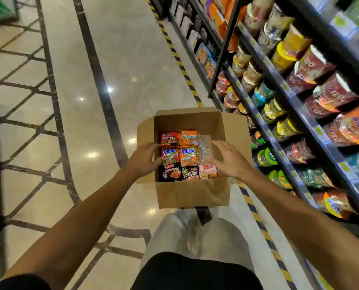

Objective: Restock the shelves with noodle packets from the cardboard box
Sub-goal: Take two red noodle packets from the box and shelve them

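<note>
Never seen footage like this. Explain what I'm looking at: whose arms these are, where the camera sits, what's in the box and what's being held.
There is no machine here. A person wears a camera on the head, so the single picture looks down along both bare arms. An open cardboard box stands on the shop floor beside shelves stocked with cup noodles. Inside the box lie noodle packets in red, orange, black and pink, plus a crumpled clear plastic wrapper. The left hand and right hand reach into the box, fingers relaxed. Neither plainly grips anything.
</note>
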Demonstrator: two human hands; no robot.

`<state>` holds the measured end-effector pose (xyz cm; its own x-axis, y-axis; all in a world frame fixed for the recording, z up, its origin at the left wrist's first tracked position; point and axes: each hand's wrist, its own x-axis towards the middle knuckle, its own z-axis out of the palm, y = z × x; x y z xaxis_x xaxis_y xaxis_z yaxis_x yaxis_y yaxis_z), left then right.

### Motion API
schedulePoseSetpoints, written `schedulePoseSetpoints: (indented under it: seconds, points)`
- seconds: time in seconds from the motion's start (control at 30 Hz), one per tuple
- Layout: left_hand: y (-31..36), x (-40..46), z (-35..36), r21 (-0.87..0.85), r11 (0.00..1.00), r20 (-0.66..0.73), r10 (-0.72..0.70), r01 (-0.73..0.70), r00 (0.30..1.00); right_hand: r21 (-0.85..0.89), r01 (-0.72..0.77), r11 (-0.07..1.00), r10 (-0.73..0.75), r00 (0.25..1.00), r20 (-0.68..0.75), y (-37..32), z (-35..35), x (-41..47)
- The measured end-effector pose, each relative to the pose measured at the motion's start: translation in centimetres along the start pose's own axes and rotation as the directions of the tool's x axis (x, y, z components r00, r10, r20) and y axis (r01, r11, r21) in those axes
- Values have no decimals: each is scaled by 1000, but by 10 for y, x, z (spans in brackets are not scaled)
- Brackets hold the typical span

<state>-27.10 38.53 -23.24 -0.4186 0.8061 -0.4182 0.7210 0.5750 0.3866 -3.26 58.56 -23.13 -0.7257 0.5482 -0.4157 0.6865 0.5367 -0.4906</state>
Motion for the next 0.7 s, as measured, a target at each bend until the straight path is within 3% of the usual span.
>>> schedulePoseSetpoints:
  seconds: [0.2,0.4,0.5,0.7]
  points:
    - [-10,76,2,-91,991,83,-94,102,992,41,-31,999,27,995,94,22,-5,76]
    - [-19,153,25,-5,991,121,-128,130,984,-73,22,997,-10,987,158,54,2,168]
    - [-29,198,49,12,993,140,-117,116,983,-75,-2,997,20,972,235,77,19,218]
    - [-80,290,135,36,992,244,-128,123,961,-103,-18,994,44,965,259,127,92,303]
